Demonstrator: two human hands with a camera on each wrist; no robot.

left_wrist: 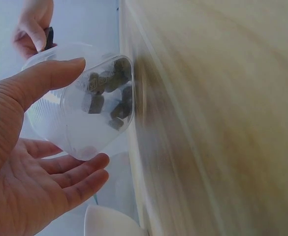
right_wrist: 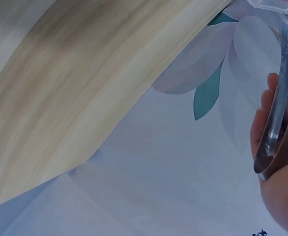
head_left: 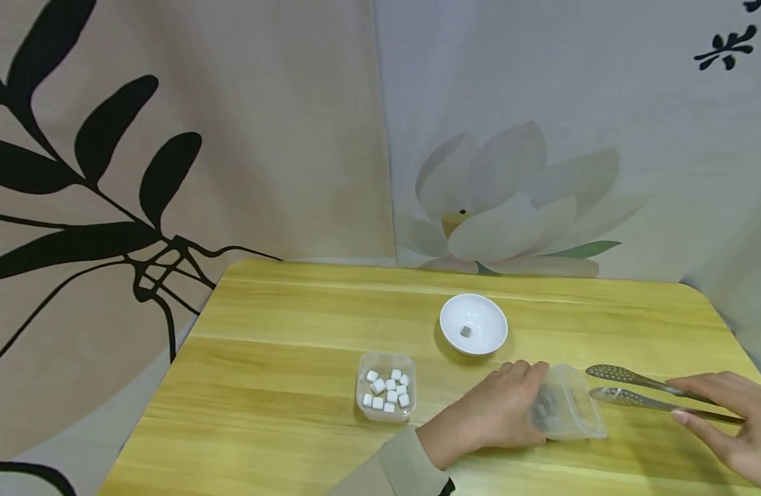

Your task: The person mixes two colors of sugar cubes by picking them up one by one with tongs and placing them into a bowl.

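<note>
My left hand [head_left: 501, 406] grips a clear plastic container [head_left: 575, 406] by its base and sides, tipped so that its mouth faces right. Several dark grey cubes [left_wrist: 97, 103] lie low inside it, blurred through the plastic. In my right hand [head_left: 731, 420] is a pair of metal tongs [head_left: 628, 398] with perforated tips. The tongs' arms stand apart, tips pointing left at the container's mouth, with nothing between them. Behind the left hand, a white bowl [head_left: 487, 313] holds one small grey cube [head_left: 465, 331].
To the left of my left hand, a second clear container [head_left: 387, 357] stands upright with several white cubes [head_left: 378, 386] inside. Everything is on a wooden table [head_left: 262, 386] with rounded back corners. A printed curtain [head_left: 306, 124] hangs right behind the table's back edge.
</note>
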